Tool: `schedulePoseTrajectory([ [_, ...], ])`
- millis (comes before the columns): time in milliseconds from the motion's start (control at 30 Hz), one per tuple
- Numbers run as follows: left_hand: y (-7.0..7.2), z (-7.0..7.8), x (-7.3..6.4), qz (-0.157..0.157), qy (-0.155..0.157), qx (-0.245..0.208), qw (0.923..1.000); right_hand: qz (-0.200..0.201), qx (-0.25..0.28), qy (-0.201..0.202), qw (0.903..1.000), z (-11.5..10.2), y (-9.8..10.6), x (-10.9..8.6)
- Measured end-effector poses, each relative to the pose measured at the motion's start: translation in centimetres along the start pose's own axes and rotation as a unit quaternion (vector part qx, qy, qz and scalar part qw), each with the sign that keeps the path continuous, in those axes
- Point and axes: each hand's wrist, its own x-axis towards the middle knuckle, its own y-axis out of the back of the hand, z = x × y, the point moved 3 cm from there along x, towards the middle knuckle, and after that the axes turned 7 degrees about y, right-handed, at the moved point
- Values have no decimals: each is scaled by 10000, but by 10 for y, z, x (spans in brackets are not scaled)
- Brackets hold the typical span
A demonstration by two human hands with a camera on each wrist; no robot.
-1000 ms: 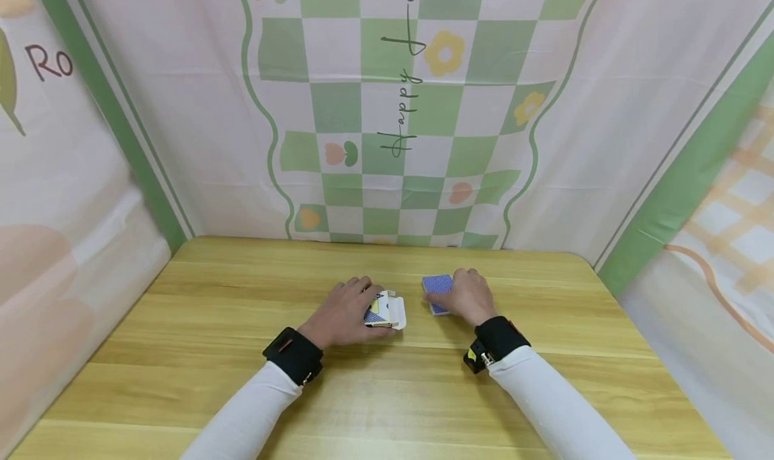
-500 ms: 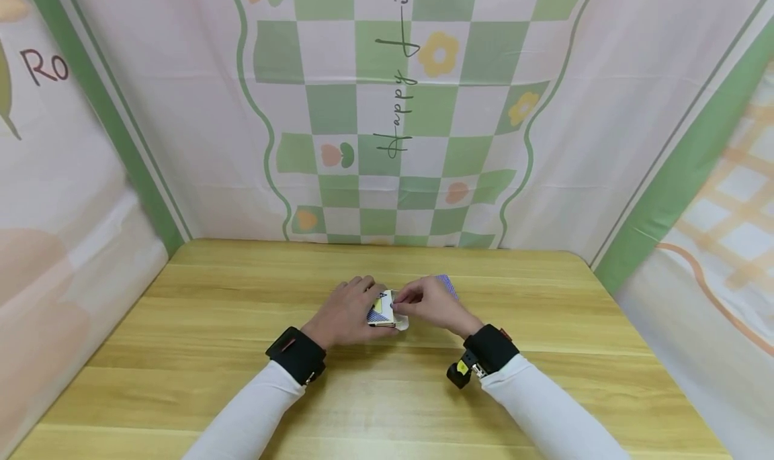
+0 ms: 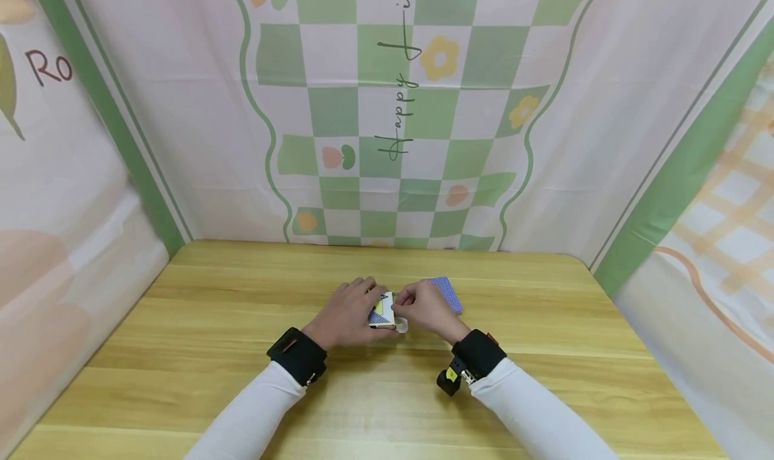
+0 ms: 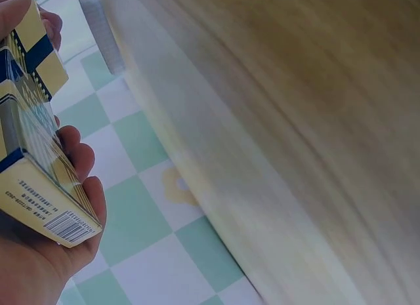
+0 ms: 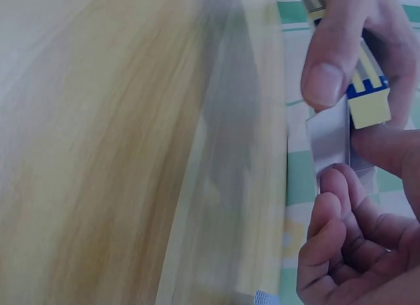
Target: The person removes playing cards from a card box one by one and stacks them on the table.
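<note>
My left hand (image 3: 345, 315) grips a playing-card box (image 3: 383, 310) around its long sides, thumb along the near side and fingers at the far one. In the left wrist view the yellow and blue box (image 4: 56, 197) shows a barcode on its end. My right hand (image 3: 426, 309) is at the box's right end; in the right wrist view its thumb and curled fingers (image 5: 335, 187) pinch the white end flap (image 5: 330, 138). A blue-backed deck of cards (image 3: 449, 295) lies on the table just behind the right hand, partly hidden by it.
The wooden table (image 3: 544, 352) extends around both hands. Behind it hangs a green and white checked cloth (image 3: 417, 158) with printed flowers, and more printed cloth (image 3: 78, 178) covers the sides.
My right hand has left the deck of cards and moved left to the box's flapped end, uncovering more of the deck. My left hand keeps its grip on the box.
</note>
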Motion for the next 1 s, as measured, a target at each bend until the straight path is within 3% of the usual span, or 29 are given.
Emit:
schedulePoseTrajectory([
  [200,1,-1,0,5,-17,21,10000,-125,651,-394,9970,2,1,-1],
  [367,3,-2,0,-85,51,-7,10000,-523,951,-558,9925,5,6,-1],
  [633,4,-4,0,-94,87,-39,9999,-925,1705,-803,9777,10,11,-1],
  [767,3,-3,0,-30,35,-25,10000,-1010,1655,-831,9775,11,9,0],
  [1000,1,-3,0,32,-13,-12,10000,-883,1215,-729,9860,12,7,-1],
])
